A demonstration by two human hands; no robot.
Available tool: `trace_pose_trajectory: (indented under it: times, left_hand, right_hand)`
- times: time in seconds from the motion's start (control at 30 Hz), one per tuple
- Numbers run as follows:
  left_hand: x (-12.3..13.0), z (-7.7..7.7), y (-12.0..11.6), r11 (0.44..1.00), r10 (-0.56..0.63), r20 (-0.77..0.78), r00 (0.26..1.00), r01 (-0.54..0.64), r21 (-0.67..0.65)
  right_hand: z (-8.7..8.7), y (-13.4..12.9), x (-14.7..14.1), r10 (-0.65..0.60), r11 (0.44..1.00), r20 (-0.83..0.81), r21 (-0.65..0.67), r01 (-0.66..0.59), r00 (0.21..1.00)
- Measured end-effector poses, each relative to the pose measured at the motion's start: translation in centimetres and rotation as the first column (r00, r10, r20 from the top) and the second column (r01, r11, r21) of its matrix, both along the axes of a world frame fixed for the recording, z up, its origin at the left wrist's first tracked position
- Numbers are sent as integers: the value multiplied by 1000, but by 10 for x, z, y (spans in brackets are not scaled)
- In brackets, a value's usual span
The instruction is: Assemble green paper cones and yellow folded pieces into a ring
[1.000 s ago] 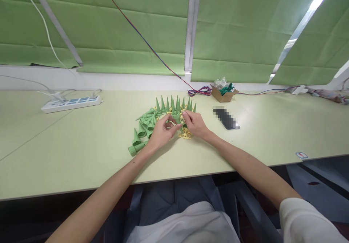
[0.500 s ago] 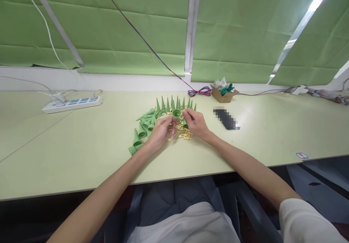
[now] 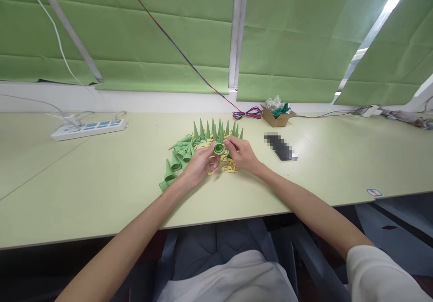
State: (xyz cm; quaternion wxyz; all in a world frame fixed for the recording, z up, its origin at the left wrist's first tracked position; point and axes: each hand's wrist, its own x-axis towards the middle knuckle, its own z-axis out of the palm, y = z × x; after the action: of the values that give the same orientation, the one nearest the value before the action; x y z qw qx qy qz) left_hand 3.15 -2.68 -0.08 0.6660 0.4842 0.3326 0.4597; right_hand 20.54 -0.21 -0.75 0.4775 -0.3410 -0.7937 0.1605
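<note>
My left hand (image 3: 202, 161) grips a hollow green plastic cone (image 3: 219, 148) by its side, its round open end turned up toward me. Right at that rim, my right hand (image 3: 241, 152) is closed in a pinch; whatever sits between its fingertips is too small to make out. Behind both hands, several green cones (image 3: 202, 130) stand point up in a rough row. More green cones (image 3: 176, 163) lie or lean in a heap on the left. Small yellow plastic pieces (image 3: 230, 168) are scattered beneath my hands, partly covered by them.
A white power strip (image 3: 89, 129) lies at the back left of the pale table (image 3: 101, 193). At the back right are a small cardboard box (image 3: 278, 119) with plastic wrap and green material, a coiled red-blue cable (image 3: 248, 113), and a dark blurred-out flat object (image 3: 280, 147).
The cone has come slightly down toward me, and its open end is tilted more my way. My right fingertips have moved slightly left, closer to its rim.
</note>
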Motion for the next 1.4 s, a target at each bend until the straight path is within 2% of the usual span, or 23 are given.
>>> trace_pose_trajectory:
  times: [0.07,0.13,0.23,0.33,0.43,0.5,0.57,0.7,0.77,0.87,0.93,1.03,1.17,1.27,1.4]
  left_hand:
    - [-1,1,-2,997,16,-46,999,-12,70]
    - [-1,3,-4,979,74,-144,987,-44,198]
    - [-2,6,-7,922,193,-284,939,-74,381]
    - [-2,6,-8,873,272,-358,893,-72,483]
    - [-1,1,-5,816,371,-393,841,-93,571]
    - [-1,-4,-3,733,469,-378,798,-113,671]
    - [0,-7,-1,674,530,-379,758,-105,732]
    - [2,-9,-1,634,587,-379,715,-115,765]
    - [3,-8,-2,640,602,-377,704,-142,755]
    - [4,-5,-4,685,588,-357,726,-213,696]
    - [4,-4,-5,732,549,-338,764,-243,637]
    - [3,-1,-5,828,430,-339,837,-216,517]
    - [2,1,-3,932,286,-343,895,-177,317]
    - [2,2,-1,960,233,-325,917,-163,228]
    - [2,-1,0,967,205,-311,928,-143,213]
  right_hand:
    - [0,0,0,-1,1000,4,-6,1,1000]
    - [-1,1,0,-10,1000,18,-12,10,1000]
    - [-2,3,1,-26,1000,48,-13,27,998]
    - [-3,5,1,-45,999,66,-15,46,997]
    - [-3,5,1,-57,998,77,-28,60,995]
    - [-3,6,1,-61,997,84,-35,64,995]
    - [-4,6,0,-66,997,81,-39,70,995]
    - [-4,7,-2,-84,996,48,-34,86,995]
    - [-4,6,-2,-96,995,29,-23,96,995]
    - [-3,5,-3,-122,992,-7,-10,122,992]
    - [-2,5,-3,-138,990,-32,0,138,990]
    - [-2,4,-2,-134,991,-46,12,135,990]
    - [-4,4,-2,-67,997,-42,44,69,997]
    - [-5,4,-3,-29,998,-30,57,31,999]
    - [-5,5,-2,-13,999,-38,42,15,999]
